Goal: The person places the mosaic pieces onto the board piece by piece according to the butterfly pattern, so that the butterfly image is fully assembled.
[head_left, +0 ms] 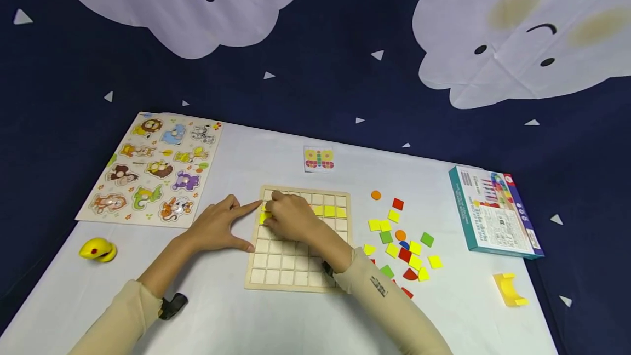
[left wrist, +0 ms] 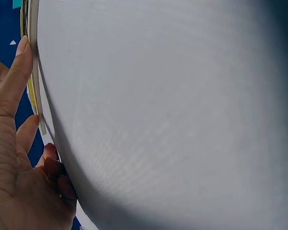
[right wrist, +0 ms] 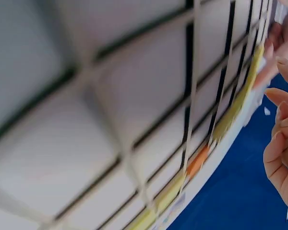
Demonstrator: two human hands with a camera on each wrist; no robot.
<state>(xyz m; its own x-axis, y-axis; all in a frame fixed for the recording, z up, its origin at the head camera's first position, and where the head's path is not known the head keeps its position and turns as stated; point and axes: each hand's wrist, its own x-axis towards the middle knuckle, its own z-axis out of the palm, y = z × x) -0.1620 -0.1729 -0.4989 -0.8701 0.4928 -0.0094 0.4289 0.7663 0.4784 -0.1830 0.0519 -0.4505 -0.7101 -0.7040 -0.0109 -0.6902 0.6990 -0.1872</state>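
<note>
A wooden grid board [head_left: 299,288] lies on the white table, with yellow tiles in some upper cells. My left hand [head_left: 215,227] is at its left edge, index finger and thumb spread apart and touching the frame. In the left wrist view the thumb [left wrist: 23,60] rests against the board's side. My right hand [head_left: 292,217] reaches over the board's upper left, its fingertips by a yellow tile [head_left: 265,217]. In the right wrist view the right hand's [right wrist: 284,143] thumb and index finger stand apart, and no tile shows between them. Part of the row is hidden beneath this hand.
Loose yellow, red, green, orange and blue pieces [head_left: 393,249] lie right of the board. A butterfly card [head_left: 319,159] is behind it. An animal puzzle [head_left: 153,171] and yellow toy [head_left: 97,249] are left; a box [head_left: 495,212] and yellow holder [head_left: 510,290] are right.
</note>
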